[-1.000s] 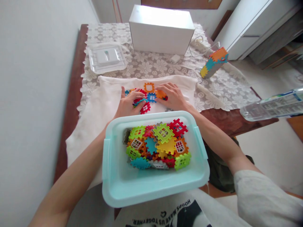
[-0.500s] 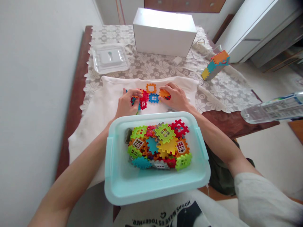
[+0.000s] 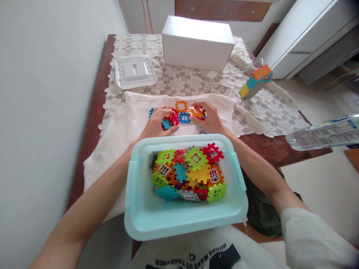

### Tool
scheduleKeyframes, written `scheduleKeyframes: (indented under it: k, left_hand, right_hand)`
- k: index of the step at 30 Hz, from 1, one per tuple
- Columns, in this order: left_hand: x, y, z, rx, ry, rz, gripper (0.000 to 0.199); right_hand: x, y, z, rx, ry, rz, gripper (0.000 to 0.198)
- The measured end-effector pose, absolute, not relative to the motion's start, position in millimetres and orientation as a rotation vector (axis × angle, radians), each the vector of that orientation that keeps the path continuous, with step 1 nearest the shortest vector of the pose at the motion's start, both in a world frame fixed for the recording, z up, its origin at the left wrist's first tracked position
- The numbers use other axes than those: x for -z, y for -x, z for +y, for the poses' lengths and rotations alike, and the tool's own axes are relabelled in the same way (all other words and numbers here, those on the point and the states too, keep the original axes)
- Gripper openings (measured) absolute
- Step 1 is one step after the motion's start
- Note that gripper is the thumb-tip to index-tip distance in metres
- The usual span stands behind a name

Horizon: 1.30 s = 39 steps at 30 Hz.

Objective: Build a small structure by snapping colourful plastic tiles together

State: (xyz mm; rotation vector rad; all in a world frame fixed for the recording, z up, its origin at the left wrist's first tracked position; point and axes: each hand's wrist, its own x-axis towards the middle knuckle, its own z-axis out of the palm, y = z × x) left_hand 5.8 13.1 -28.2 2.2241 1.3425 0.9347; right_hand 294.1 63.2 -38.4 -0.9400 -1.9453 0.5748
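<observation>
Carefully now — two hands are pressing toothed toy tiles together on the white cloth.

Left hand (image 3: 157,125) is curled shut around a red tile (image 3: 173,119), and right hand (image 3: 209,118) pinches an orange tile (image 3: 196,111); both bend down at the wrist, arms reaching past the blue tub (image 3: 134,201). Between them lies a blue window tile (image 3: 184,118), near the middle of the white cloth (image 3: 123,123). If the teeth do not line up, a hard push could pop the joined tiles apart. An elbow could also bump the tub, which hangs over the near table edge.
</observation>
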Motion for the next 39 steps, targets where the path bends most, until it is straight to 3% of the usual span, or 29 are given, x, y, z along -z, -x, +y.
scheduleKeyframes:
  k: [4,10,13,16,20,22,25,27,32,35,39]
  left_hand:
    - [29.5,-4.9,13.2,-0.83,-2.271,1.327,0.077]
    - [31.6,-1.9,15.5,-0.809,-2.27,1.329,0.073]
    - [30.8,-1.0,14.2,-0.82,-2.263,1.311,0.07]
    - [30.8,-0.8,14.3,-0.859,-2.265,1.302,0.067]
    - [32.5,-0.9,16.7,-0.868,-2.273,1.297,0.064]
    - [33.6,-0.6,17.2,-0.867,-2.27,1.293,0.063]
    - [36.5,0.3,16.9,-0.881,-2.247,1.304,0.066]
    - [38.5,0.7,17.0,-0.877,-2.218,1.351,0.067]
    - [34.8,-2.1,15.9,-0.862,-2.185,1.393,0.044]
    - [27.0,-5.9,12.5,-0.883,-2.165,1.36,0.023]
    - [21.0,-9.6,9.6,-0.895,-2.153,1.337,0.017]
  right_hand:
    - [23.6,-292.4,61.8,-0.921,0.866,-1.654,0.073]
    - [-23.4,-308.1,39.8,-1.193,0.569,-1.582,0.081]
    - [-39.7,-318.0,29.0,-1.272,0.295,-1.762,0.078]
    - [-45.5,-319.9,25.3,-1.426,0.115,-1.96,0.089]
    - [-37.3,-310.6,30.1,-1.348,0.365,-1.813,0.105]
    - [-25.6,-306.4,36.8,-1.139,0.637,-1.782,0.097]
    - [0.8,-303.8,49.2,-0.718,0.915,-2.016,0.065]
    - [19.7,-302.9,55.9,-0.518,0.955,-2.223,0.068]
    - [42.6,-296.4,60.2,-0.447,0.897,-2.421,0.061]
    - [41.5,-291.6,57.9,-0.439,0.853,-2.386,0.046]
    - [41.8,-286.7,55.1,-0.463,0.772,-2.301,0.02]
